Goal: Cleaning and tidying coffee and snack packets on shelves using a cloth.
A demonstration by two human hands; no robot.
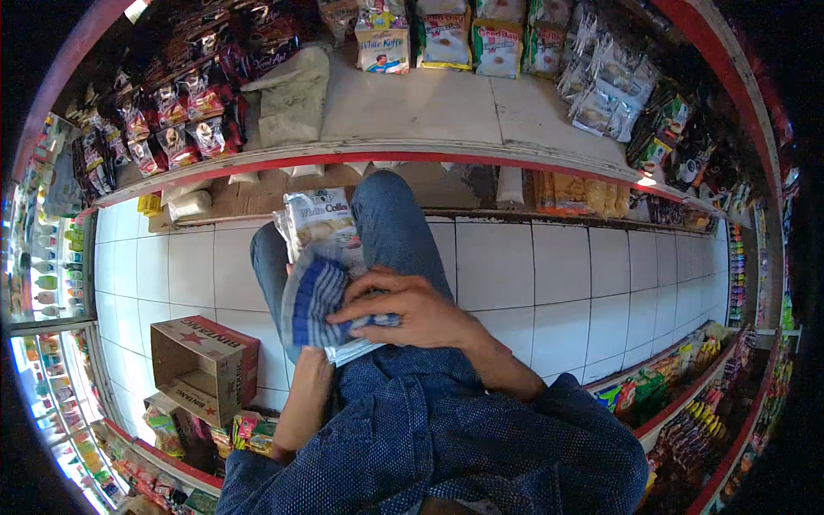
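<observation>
A strip of white coffee sachets [320,215] lies across my lap, between my raised knees. My right hand [412,309] grips a blue, white and grey striped cloth [315,296], pressed over the lower part of the sachets; the cloth is slightly blurred. My left hand [314,357] is mostly hidden beneath the cloth and sachets. Only its wrist and a fingertip at the sachets' left edge show, and it appears to hold them from below. A silvery lower end of the strip sticks out under my right hand.
Ahead is a red-edged shelf [412,119] with coffee packs [444,38], sachet bundles [611,90] and a grey-green cloth [293,96]. An open cardboard box [203,370] stands on white floor tiles [496,264] at left. Low snack shelves [682,393] run behind me.
</observation>
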